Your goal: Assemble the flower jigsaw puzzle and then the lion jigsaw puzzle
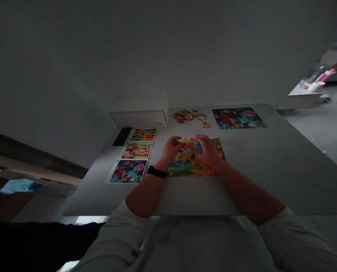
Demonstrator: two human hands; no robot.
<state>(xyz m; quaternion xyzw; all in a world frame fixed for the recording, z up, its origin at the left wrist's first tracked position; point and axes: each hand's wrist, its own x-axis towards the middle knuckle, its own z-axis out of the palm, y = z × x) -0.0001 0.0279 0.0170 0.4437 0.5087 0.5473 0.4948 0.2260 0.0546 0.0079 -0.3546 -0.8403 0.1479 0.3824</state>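
A colourful jigsaw puzzle lies on the grey table in front of me. My left hand is curled at the puzzle's upper left, pinching a small puzzle piece. My right hand rests on the puzzle's upper right, fingers bent onto the same piece area. A black band is on my left wrist. A heap of loose pieces lies farther back.
A finished puzzle lies at the back right. A sheet with three reference pictures is at the left, beside a dark phone. A white box stands behind them. Clutter sits on a surface at far right.
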